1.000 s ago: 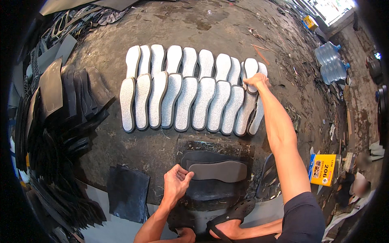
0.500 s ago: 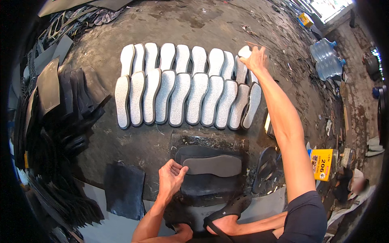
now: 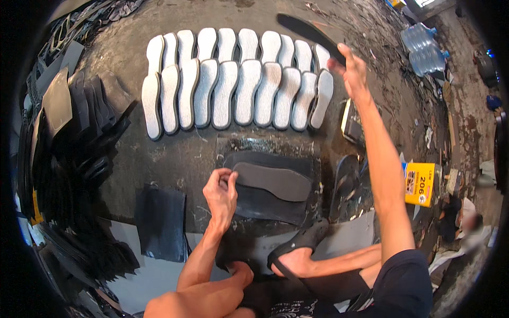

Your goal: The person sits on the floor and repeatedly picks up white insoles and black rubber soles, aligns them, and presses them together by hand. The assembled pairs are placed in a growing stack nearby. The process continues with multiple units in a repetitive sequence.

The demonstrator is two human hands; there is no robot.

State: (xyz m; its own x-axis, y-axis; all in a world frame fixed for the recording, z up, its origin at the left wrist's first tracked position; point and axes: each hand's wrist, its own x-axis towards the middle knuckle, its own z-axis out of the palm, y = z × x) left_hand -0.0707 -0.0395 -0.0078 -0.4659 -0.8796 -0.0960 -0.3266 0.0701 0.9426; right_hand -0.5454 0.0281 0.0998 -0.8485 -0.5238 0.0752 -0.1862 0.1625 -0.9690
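Note:
My left hand (image 3: 220, 197) is closed, thumb and fingertips pinching the left end of a dark grey shoe sole (image 3: 275, 183). That sole lies on a larger black sheet (image 3: 265, 209) in front of my feet. At the far right my right hand (image 3: 351, 73) grips one end of a dark insole (image 3: 307, 30), which is raised and points away to the upper left. Its fingers are partly smeared by motion. Beside that hand, white fleecy insoles with dark edges (image 3: 225, 95) lie in two overlapping rows on the ground.
Black sheet offcuts (image 3: 58, 169) pile up on the left, near a stack of black squares (image 3: 160, 222). To the right are a black sandal (image 3: 347, 180), an open tin (image 3: 352, 122), a yellow box (image 3: 420, 184) and clear water jugs (image 3: 424, 50).
My right hand has lifted the insole off the far right of the rows, and its dark side now shows. The grey sole has tilted, its right end nearer me. The whole view has shifted.

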